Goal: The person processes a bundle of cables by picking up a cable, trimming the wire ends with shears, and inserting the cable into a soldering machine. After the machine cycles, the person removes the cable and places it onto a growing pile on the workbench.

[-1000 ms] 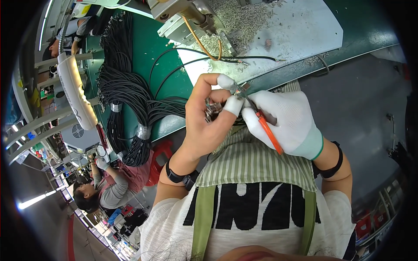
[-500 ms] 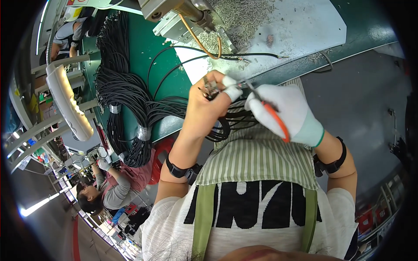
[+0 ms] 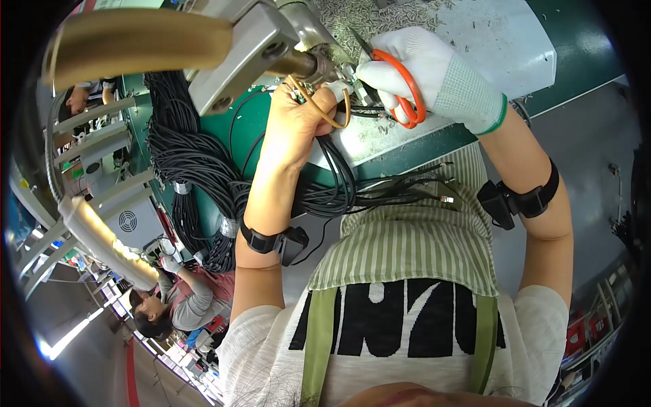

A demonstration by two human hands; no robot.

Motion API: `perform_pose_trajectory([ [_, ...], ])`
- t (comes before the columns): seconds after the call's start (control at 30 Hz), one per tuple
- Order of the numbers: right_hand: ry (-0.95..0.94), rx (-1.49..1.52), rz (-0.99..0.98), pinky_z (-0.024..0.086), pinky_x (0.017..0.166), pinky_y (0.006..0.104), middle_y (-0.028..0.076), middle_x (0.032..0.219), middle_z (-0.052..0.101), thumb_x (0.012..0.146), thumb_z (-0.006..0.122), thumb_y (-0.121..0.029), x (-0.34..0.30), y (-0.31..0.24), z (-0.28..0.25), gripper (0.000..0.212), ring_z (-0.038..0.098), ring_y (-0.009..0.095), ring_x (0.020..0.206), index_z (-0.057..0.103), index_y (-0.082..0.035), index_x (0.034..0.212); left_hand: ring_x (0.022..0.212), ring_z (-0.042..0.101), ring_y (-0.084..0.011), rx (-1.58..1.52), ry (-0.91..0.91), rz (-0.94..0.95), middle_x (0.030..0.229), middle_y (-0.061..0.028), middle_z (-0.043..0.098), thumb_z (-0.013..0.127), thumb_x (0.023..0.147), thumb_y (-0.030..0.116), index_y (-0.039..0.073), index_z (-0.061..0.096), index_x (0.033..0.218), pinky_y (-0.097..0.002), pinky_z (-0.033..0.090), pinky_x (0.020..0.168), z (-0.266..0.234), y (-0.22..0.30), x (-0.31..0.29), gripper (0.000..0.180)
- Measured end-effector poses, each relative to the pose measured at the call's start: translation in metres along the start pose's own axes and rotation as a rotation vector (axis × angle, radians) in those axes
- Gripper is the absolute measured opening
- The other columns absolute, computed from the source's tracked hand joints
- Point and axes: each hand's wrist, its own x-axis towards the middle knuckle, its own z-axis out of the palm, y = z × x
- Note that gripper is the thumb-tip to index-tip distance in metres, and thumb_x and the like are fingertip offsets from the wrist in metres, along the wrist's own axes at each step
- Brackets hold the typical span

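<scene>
My left hand (image 3: pixel 295 122), bare but with white covers on fingertips, is closed at the machine's metal head (image 3: pixel 315 64). Black cables (image 3: pixel 337 163) hang from under its fist; the ends it grips are mostly hidden. Right beside it, my right hand (image 3: pixel 434 78) wears a white knitted glove with a green cuff. Orange-handled scissors (image 3: pixel 412 81) are held in that hand, their dark blades pointing up and away. The gloved fingertips are at a small metal part of the machine, close to the left fingertips. A curved brass-coloured tube (image 3: pixel 325 117) passes in front of my left hand.
Small metal scraps (image 3: pixel 380 24) cover part of the white board (image 3: pixel 522 47). Bundled black cables (image 3: pixel 183 136) lie on the green table at left. More cable ends, one with a metal plug (image 3: pixel 446 199), rest over my striped apron (image 3: pixel 400 251). A co-worker (image 3: pixel 183 305) sits at lower left.
Both hands have moved forward from above my lap to the machine head. The scissors went along in my right hand, and cables now trail across the apron. The view has shifted.
</scene>
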Motion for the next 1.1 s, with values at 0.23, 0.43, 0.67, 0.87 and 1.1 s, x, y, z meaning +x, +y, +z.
perform_pose_trajectory([
  [0.23,-0.014,-0.034,-0.011,0.043,0.046,0.0248,0.007,0.055,0.058,0.084,0.058,-0.029,0.005,-0.002,-0.001,0.034,0.056,0.011,0.049,0.058,0.001,0.070,0.058,0.048,-0.0031,0.316,0.068,0.230,0.065,0.0019,0.056,0.062,0.076,0.001,0.001,0.059,0.073,-0.0202,0.038,0.049,0.012,0.010,-0.003,0.004],
  [0.43,-0.034,-0.020,0.010,0.044,0.047,0.0251,0.007,0.055,0.058,0.083,0.057,-0.029,0.008,-0.001,-0.004,0.034,0.057,0.012,0.049,0.057,0.001,0.069,0.061,0.049,-0.0046,0.322,0.161,0.273,0.069,0.0014,0.057,0.066,0.074,0.004,-0.001,0.060,0.079,-0.0227,0.043,0.054,0.020,0.005,-0.005,0.009],
  [0.67,-0.073,-0.172,-0.118,0.044,0.047,0.0266,0.007,0.054,0.057,0.087,0.056,-0.028,0.012,0.005,-0.006,0.034,0.058,0.014,0.050,0.056,0.000,0.068,0.070,0.056,-0.0078,0.444,0.166,0.326,0.076,-0.0001,0.061,0.066,0.076,0.008,0.000,0.062,0.087,-0.0253,0.048,0.063,0.011,-0.004,-0.008,0.014],
  [0.87,-0.106,-0.257,-0.323,0.044,0.046,0.0270,0.007,0.053,0.056,0.088,0.054,-0.026,0.013,0.010,-0.008,0.034,0.058,0.015,0.049,0.055,0.000,0.066,0.069,0.055,-0.0074,0.494,0.148,0.367,0.075,-0.0006,0.060,0.065,0.078,0.008,-0.001,0.061,0.088,-0.0248,0.047,0.061,0.016,-0.001,-0.009,0.014],
  [1.1,-0.052,-0.066,-0.171,0.043,0.045,0.0270,0.007,0.054,0.056,0.087,0.056,-0.027,0.010,0.012,0.000,0.034,0.057,0.014,0.048,0.055,-0.001,0.065,0.059,0.050,-0.0050,0.421,0.116,0.223,0.071,-0.0002,0.057,0.064,0.079,0.007,-0.001,0.057,0.083,-0.0222,0.042,0.052,0.013,-0.002,-0.008,0.012],
])
